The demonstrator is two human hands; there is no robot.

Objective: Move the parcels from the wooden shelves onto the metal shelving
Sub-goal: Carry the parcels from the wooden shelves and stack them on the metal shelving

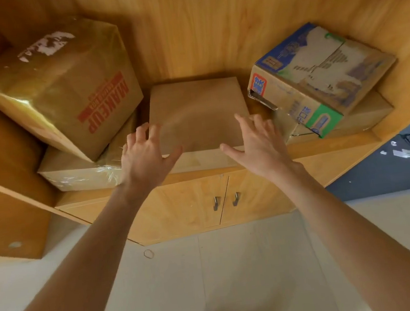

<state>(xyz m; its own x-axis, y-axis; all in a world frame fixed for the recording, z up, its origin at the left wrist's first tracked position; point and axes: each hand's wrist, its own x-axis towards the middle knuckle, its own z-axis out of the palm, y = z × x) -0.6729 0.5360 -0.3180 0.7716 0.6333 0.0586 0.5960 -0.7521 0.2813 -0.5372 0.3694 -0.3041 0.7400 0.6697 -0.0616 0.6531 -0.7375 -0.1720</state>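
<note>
I reach both arms toward the plain brown parcel (195, 113), which lies flat in the middle of the wooden shelf (324, 146), its front edge at the shelf lip. My left hand (145, 154) and right hand (257, 143) hover spread, fingers apart, holding nothing. I judge it best to clasp its two side edges. Room is narrow: the tilted MAKEUP box (65, 91) crowds the left, the printed box (317, 77) the right, so pull straight toward me.

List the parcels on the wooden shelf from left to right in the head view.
Tilted brown carton printed MAKEUP in red, on a plastic-wrapped flat box → plain brown flat box in the middle → worn blue-and-green printed carton, on another flat brown box.
</note>
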